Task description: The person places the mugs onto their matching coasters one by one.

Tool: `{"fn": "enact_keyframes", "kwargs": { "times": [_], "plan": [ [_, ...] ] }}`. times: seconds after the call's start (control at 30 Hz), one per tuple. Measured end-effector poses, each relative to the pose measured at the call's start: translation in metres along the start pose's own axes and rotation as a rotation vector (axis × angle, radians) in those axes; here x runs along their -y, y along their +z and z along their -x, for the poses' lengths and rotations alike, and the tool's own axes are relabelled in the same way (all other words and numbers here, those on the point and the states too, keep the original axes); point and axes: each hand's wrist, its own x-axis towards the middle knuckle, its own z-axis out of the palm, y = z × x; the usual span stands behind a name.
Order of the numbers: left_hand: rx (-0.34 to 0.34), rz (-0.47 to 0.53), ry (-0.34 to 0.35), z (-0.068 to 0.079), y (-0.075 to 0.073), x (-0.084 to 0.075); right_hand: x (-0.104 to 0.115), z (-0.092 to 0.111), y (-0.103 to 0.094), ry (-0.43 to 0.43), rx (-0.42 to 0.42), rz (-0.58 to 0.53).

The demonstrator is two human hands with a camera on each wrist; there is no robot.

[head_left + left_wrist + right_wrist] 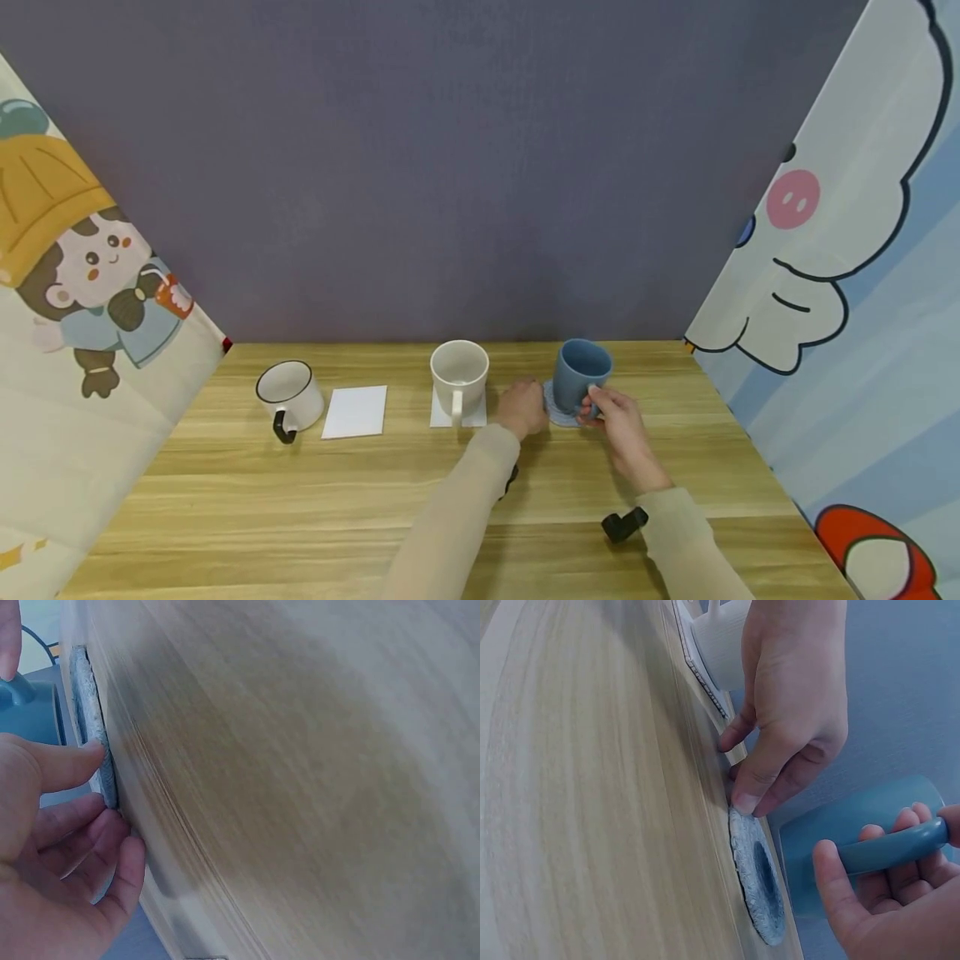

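My right hand [624, 427] holds a blue mug [572, 385] by its handle, fingers wrapped through the loop. In the right wrist view the mug's base stands a little above a round, grey-blue woven coaster [751, 874], with a gap between them. My left hand [522, 408] pinches the near-left edge of that coaster, thumb on top and fingers at the rim. From the left wrist view, the thumb of the left hand [52, 832] presses on the coaster [91, 720], which lies at table level. In the head view the mug hides much of the coaster.
Left of my left hand, a white mug [459, 367] stands on a white square coaster [438, 414]. Farther left lie another white square coaster [355, 412] and a white mug with black rim and handle [302, 407]. A dark grey panel [450, 183] rises behind the wooden table [300, 517].
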Motion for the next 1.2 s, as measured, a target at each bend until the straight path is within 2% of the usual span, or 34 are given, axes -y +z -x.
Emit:
{"fn": "enact_keyframes", "kwargs": {
  "times": [0.5, 1.0, 1.2],
  "plan": [
    [-0.018, 0.017, 0.017, 0.001, 0.002, 0.003, -0.004, -0.001, 0.005, 0.004, -0.012, -0.002],
    [-0.009, 0.032, -0.012, -0.001, 0.001, 0.003, -0.010, -0.001, 0.012, 0.046, 0.006, 0.012],
    [-0.035, 0.026, -0.013, -0.001, 0.003, 0.002, -0.010, 0.000, 0.011, 0.033, -0.006, 0.021]
  ]
}}
